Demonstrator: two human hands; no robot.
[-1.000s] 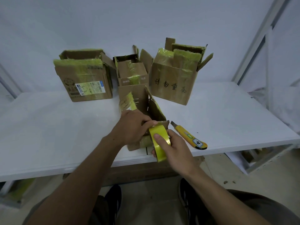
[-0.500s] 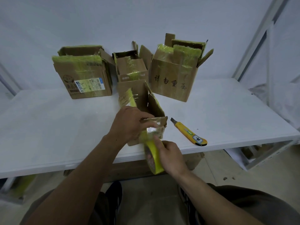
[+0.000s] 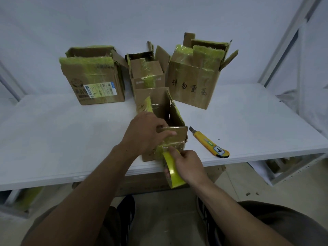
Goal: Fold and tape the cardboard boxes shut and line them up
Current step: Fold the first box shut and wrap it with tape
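Observation:
A small cardboard box [image 3: 160,105] with open flaps stands at the white table's [image 3: 53,135] front edge. My left hand [image 3: 145,132] grips its near side and presses a flap [image 3: 174,129] down. My right hand [image 3: 188,166] holds a yellow tape roll [image 3: 173,172] below the table edge, with the tape running up onto the box's front. Three more boxes stand at the back: a labelled one [image 3: 95,80] on the left, a small one [image 3: 147,73] in the middle, and one with black writing [image 3: 195,77] on the right.
A yellow utility knife [image 3: 211,144] lies on the table just right of the box. A metal frame post [image 3: 287,38] rises at the right. My knees and dark shoes [image 3: 126,212] show under the table's front edge.
My right hand drew the tape roll down from the box top to below the table edge, leaving tape over the box's front. My left hand shifted to press the flap.

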